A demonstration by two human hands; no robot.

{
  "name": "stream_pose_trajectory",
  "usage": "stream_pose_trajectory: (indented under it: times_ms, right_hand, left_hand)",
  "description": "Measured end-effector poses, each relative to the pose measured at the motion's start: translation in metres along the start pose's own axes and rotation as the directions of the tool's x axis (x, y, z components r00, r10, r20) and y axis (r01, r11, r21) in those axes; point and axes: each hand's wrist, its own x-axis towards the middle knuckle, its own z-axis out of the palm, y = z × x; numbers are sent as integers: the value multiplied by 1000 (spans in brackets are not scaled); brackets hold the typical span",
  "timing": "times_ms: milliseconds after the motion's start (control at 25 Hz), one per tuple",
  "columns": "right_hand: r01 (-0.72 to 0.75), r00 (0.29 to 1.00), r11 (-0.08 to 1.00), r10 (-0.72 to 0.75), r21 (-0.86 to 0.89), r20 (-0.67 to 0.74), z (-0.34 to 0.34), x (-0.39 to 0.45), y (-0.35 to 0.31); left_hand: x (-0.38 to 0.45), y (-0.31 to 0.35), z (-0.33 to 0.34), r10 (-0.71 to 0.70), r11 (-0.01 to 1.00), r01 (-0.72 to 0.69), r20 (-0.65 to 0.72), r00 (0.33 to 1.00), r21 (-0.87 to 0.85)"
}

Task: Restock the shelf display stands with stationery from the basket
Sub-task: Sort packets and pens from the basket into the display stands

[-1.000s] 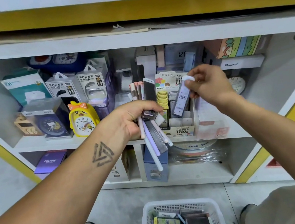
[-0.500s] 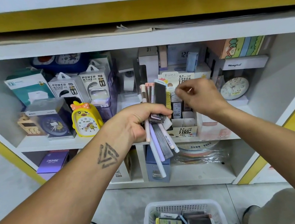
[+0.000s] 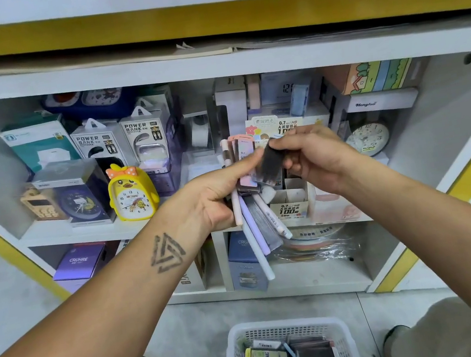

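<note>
Since half a second ago the right hand (image 3: 315, 158) has left the display stand (image 3: 291, 203) and come back to the bundle of stationery (image 3: 251, 206), now pinching a dark flat case (image 3: 270, 161) at its top. Left hand (image 3: 215, 197) grips the bundle, in front of the shelf (image 3: 60, 235). White basket (image 3: 286, 324) on floor below, part-filled.

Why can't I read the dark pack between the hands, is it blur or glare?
Head view: motion blur, not glare; the dark pack pinched by the right hand is smeared, while the duck alarm clock and power bank boxes read sharp. Left hand grips the stationery bundle. Lighting is even; shelf edges bow from the wide-angle lens.
</note>
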Motion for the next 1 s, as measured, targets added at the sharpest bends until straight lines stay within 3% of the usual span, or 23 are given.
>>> stream_pose_trajectory:
  times_ms: [200, 360, 560, 880, 1000]
  right_hand:
    - [77, 989, 983, -96, -165, -112, -17, 2, -8]
    - [142, 984, 888, -175, -438, -35, -27, 3, -13]
    - [171, 982, 783, -184, -598, 41, -22, 8, 0]
    - [330, 882, 446, -460, -832, 103, -12, 16, 11]
    - [330, 884, 325, -436, -886, 169, -13, 12, 20]
  left_hand:
    - [2, 4, -7, 12, 1000, -11, -106, 994, 10]
    - [1, 4, -9, 19, 998, -11, -147, 989, 55]
    - [-2, 3, -10, 13, 997, -2, -138, 990, 82]
    - [-3, 5, -11, 5, 995, 7, -121, 993, 98]
    - [-3, 4, -9, -9, 996, 19, -106, 994, 88]
